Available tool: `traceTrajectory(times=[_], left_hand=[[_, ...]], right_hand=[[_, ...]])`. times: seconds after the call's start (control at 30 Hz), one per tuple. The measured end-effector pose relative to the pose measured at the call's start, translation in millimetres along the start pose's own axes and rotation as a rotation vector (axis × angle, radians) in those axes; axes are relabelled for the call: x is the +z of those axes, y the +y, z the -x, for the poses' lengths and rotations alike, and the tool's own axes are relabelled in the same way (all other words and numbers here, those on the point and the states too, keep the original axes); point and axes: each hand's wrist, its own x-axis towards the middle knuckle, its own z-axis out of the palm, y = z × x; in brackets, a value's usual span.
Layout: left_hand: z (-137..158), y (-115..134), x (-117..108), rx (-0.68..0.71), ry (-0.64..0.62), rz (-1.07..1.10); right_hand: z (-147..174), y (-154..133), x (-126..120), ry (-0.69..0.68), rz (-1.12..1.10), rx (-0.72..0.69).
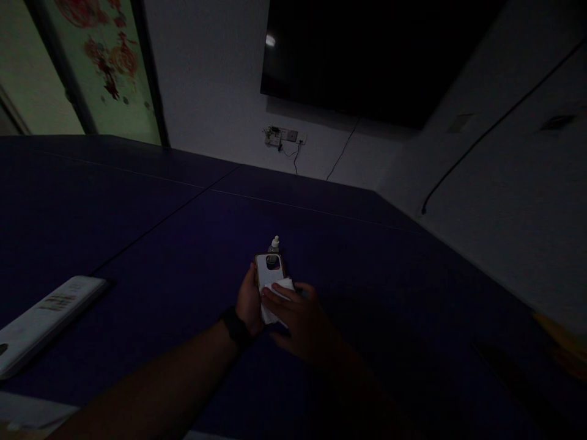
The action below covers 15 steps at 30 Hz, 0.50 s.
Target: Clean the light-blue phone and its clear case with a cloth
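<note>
My left hand [249, 302], with a dark band on its wrist, grips the left side of a phone case [265, 270]. The case has a white back, a brownish rim and a cutout at its top, through which darker stuff shows. My right hand [302, 321] presses a folded white tissue [285, 283] against the lower part of the case. Its fingers lie over the tissue and hide some of it. Just beyond the case, a small dropper bottle [274, 245] with a white cap stands upright on the dark blue surface [192, 244].
A long white object [50, 318] with dark markings lies at the left. On the far wall are a large black screen [367, 55] and power sockets [287, 135] with cables. A glass door [110, 67] with red decorations is at the upper left. Something yellow [559, 336] shows at the right.
</note>
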Motion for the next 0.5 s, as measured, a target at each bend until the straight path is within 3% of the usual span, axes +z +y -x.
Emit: traceTrajectory(times=[0.2,0.4,0.5], left_hand=[[0,3,-1,0.004,-0.03,0.029],[-4,0,0,0.05,-0.021,0.031],[-6,-1,-1,0.019,-0.013,0.033]], right_hand=[[4,23,1,0.058,-0.015,-0.09],[10,30,1,0.37,0.111,0.014],[7,27,9,0.326,0.199,-0.003]])
